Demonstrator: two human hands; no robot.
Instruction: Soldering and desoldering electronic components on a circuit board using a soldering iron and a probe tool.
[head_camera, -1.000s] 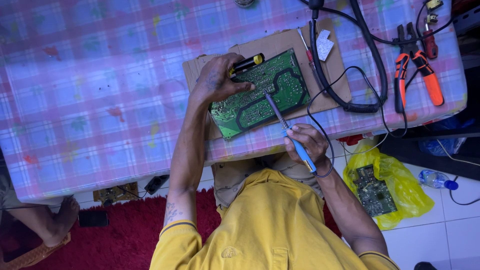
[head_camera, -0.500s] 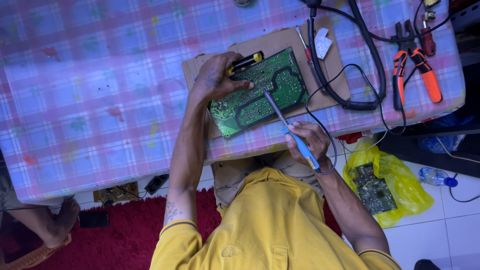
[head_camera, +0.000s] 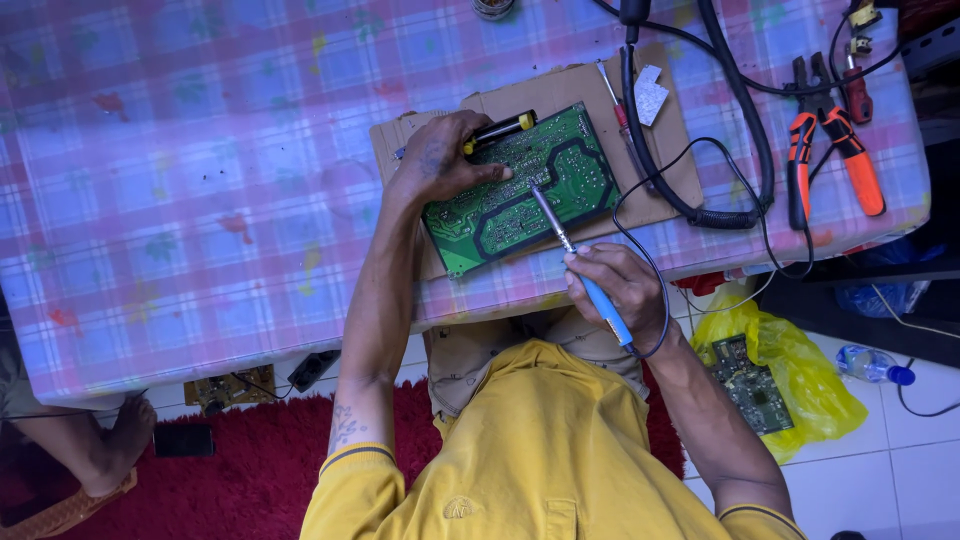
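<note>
Here we see a green circuit board (head_camera: 520, 190) lying just right of the middle of the frame, tilted so that its right end sits higher than its left. It faces up with its solder side: pale tracks and lighter green outlined zones run across it, speckled with small dots. It rests on a sheet of brown cardboard (head_camera: 560, 90), which lies on a table under a pink and blue checked cloth (head_camera: 200, 180).

Our left hand (head_camera: 440, 160) presses down on the board's upper left edge, fingers spread and bent over it, a yellow and black tool (head_camera: 500, 128) just beside the fingertips. Our right hand (head_camera: 615, 285), lower and to the right, has its fingers closed around the blue handle of a soldering iron (head_camera: 575, 255), whose metal tip touches the board near its middle.

At the upper right lie orange-handled pliers (head_camera: 830, 150) and a thick black cable (head_camera: 740, 150). At the lower right, a yellow bag (head_camera: 800, 360) holds another board.
</note>
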